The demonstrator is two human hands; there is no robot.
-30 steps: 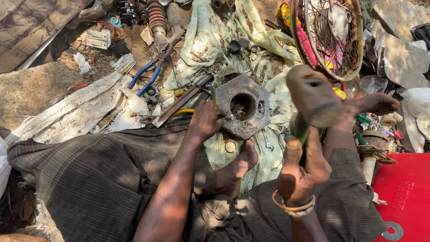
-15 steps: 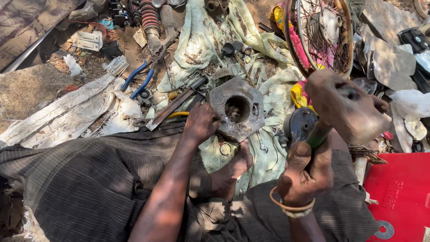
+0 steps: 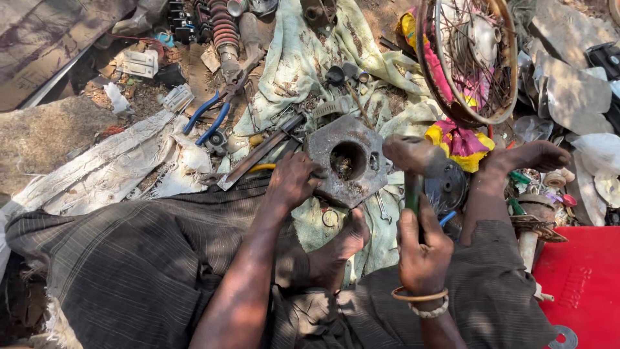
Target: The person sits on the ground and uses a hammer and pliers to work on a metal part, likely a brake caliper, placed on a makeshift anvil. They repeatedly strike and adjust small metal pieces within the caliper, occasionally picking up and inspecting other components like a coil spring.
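On the ground between your legs: a grimy pale green cloth (image 3: 303,58) is spread over the dirt, and the work sits on it.
Metal block: the rusty, roughly hexagonal metal block (image 3: 349,161) with a round hole in its middle lies flat on the cloth, just beyond your left foot (image 3: 345,240).
Your left hand: your left hand (image 3: 292,182) rests on the block's near-left edge, fingers (image 3: 309,173) curled and pressed onto the rim, steadying it.
Your right hand: your right hand (image 3: 421,245) is wrapped tight around a green handle, fingers closed on it; bangles sit at the wrist.
Hammer: the hammer (image 3: 413,158) stands nearly upright from your fist, its head blurred and hanging just right of the block, close above its right edge.
Key relation: the block's hole lies left of and slightly beyond the hammer head; your left hand is the one touching the block, your right hand is apart from it, nearer you.
Long axis: the hammer handle runs from your fist away from you; the head lies crosswise.
Around: blue-handled pliers (image 3: 206,116) and a long flat metal bar (image 3: 258,155) lie left of the block, a spoked wheel (image 3: 468,58) stands far right, a red panel (image 3: 581,284) lies by your right leg.
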